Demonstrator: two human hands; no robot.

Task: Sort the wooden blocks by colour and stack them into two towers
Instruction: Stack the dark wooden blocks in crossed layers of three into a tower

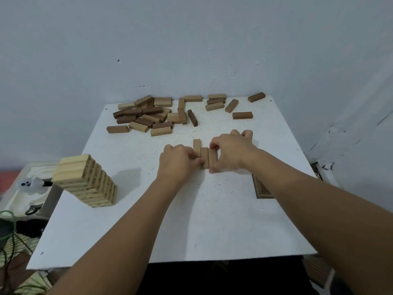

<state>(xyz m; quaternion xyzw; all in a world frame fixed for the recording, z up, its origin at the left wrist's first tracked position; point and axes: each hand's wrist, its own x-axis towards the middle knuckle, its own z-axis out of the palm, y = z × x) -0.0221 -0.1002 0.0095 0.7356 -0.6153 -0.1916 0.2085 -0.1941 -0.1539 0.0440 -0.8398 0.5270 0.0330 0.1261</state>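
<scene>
Dim, even indoor light gives the whole view a cool grey-blue cast, without glare. The pale block tower (pixel 85 180) throws a soft shadow to its right across the white table (pixel 191 220). Wide-angle distortion bends the edges, and detail is slightly soft throughout.

three blocks (pixel 204 156) flat, side by side | pale tower (pixel 86 181) left

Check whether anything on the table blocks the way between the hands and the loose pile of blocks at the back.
Nothing visible does. The left hand and right hand hold three blocks mid-table; bare white table lies between them and the loose pile. The light tower stands well off to the left.
</scene>
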